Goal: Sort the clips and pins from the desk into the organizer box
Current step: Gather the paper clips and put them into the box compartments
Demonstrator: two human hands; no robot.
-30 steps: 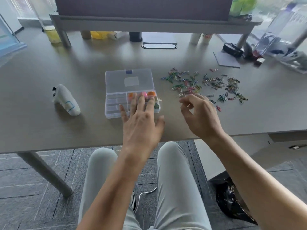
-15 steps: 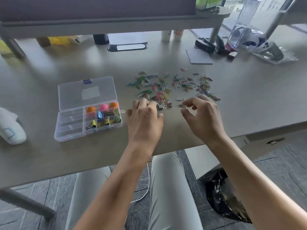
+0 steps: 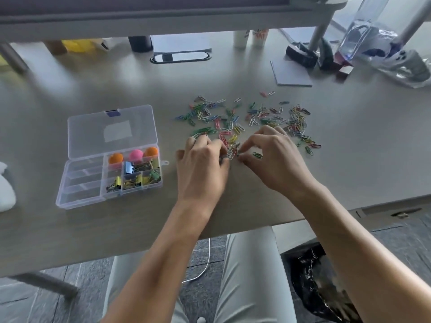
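Left hand (image 3: 202, 166) and right hand (image 3: 271, 155), fingers curled narrow, pinch at the paper clips (image 3: 247, 122) strewn on the bench (image 3: 349, 159); I judge linked clips may snag or drop before the organizer box (image 3: 79, 194)

Grey desk (image 3: 70, 229) under a shelf (image 3: 163, 22) — dark tiled floor (image 3: 46, 299) below.

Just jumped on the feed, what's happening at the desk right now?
A person is sorting stationery. Both hands, left hand and right hand, are pinching at the near edge of the scattered paper clips on the desk. The organizer box sits open to the left, with binder clips and round pins in its right compartments; the left ones look empty.
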